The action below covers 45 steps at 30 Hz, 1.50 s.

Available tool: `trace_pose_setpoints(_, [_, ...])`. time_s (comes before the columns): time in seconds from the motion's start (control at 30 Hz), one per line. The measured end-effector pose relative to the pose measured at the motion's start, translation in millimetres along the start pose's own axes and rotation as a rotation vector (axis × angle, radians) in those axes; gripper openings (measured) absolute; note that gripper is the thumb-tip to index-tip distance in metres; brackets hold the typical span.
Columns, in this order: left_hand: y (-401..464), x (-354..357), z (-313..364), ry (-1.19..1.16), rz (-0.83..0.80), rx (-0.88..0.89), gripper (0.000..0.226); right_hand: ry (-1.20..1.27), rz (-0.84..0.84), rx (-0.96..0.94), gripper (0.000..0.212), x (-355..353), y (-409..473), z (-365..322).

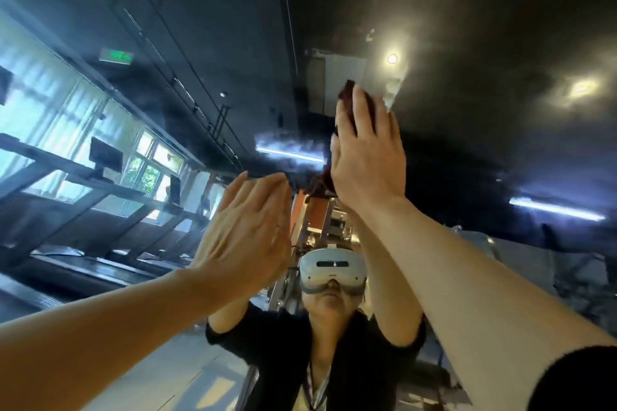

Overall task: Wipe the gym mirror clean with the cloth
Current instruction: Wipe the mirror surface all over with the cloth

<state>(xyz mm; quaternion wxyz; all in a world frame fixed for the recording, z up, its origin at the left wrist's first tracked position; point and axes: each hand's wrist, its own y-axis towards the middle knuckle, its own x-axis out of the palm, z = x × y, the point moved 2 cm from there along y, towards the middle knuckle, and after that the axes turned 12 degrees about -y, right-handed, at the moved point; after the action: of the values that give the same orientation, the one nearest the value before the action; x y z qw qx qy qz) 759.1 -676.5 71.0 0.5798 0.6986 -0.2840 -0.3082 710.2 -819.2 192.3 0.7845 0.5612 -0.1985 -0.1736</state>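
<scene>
Pressing the dark cloth (347, 92) under straight right-hand fingers (362, 110) against the mirror (467, 43); left hand (247, 227) flat, holding nothing.

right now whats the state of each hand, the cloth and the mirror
right hand: raised, straight fingers pressing the cloth to the mirror
cloth: dark red, bunched under the right hand
left hand: open, flat at the mirror, holding nothing
mirror: hazy and smeared around the reflected lights

Bare forearms; black sleeve (581, 380), seemingly short.
</scene>
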Motion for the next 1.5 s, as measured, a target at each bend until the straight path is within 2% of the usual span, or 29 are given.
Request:
trace_pose_setpoints(0.17, [12.9,20.2,56.3,0.009,-0.037,0.117,0.047,-0.044,0.006,0.058,0.053,0.9,-29.8,63.4])
trace_pose_setpoints(0.43, [23.7,63.6,146.7,0.012,-0.133,0.264,0.055,-0.096,-0.025,0.180,0.055,1.0,-107.5,188.6])
trace_pose_setpoints(0.63, [19.9,95.9,212.0,0.094,-0.196,0.536,0.062,-0.223,-0.068,0.393,0.055,7.0,-165.2,282.5])
trace_pose_setpoints(0.77, [17.0,107.7,221.9,0.099,-0.188,0.512,0.061,-0.230,-0.105,0.515,0.058,9.7,-194.9,320.3])
trace_pose_setpoints(0.83, [18.5,109.7,223.3,0.097,-0.186,0.516,0.060,-0.169,-0.096,0.530,0.062,8.2,-187.7,308.4])
trace_pose_setpoints(0.9, [20.6,108.8,225.3,0.071,-0.190,0.518,0.057,-0.169,-0.117,0.487,0.062,3.3,-175.1,264.7])
trace_pose_setpoints(1.0, [16.1,100.9,220.9,-0.010,-0.190,0.508,0.059,-0.114,-0.061,0.120,0.056,-4.2,-173.4,194.4])
trace_pose_setpoints(1.07, [5.0,95.6,210.4,-0.034,-0.215,0.507,0.059,-0.088,-0.052,-0.039,0.053,-6.9,-178.3,204.6])
trace_pose_setpoints(1.1, [-0.9,93.3,203.1,-0.024,-0.227,0.518,0.057,-0.105,-0.061,-0.044,0.052,-3.2,-183.0,222.3])
trace_pose_setpoints(1.13, [-6.8,91.0,194.8,-0.005,-0.233,0.531,0.056,-0.117,-0.077,0.017,0.053,0.8,-188.2,242.5])
trace_pose_setpoints(1.23, [-17.8,85.2,173.3,0.026,-0.232,0.538,0.057,-0.151,-0.110,0.483,0.060,2.2,-196.3,279.0])
trace_pose_setpoints(1.3, [-20.0,84.8,166.8,0.042,-0.234,0.540,0.058,-0.178,-0.137,0.557,0.065,-3.1,-187.2,254.4])
trace_pose_setpoints(1.37, [-21.8,85.5,166.7,0.040,-0.228,0.524,0.058,-0.167,-0.120,0.426,0.067,-8.7,-173.7,205.0])
trace_pose_setpoints(1.43, [-22.4,83.8,169.5,0.022,-0.203,0.488,0.057,-0.163,-0.111,0.218,0.064,-8.4,-165.6,159.4])
trace_pose_setpoints(1.5, [-22.7,80.2,172.2,0.000,-0.184,0.478,0.055,-0.131,-0.116,0.065,0.058,-5.0,-167.4,154.0])
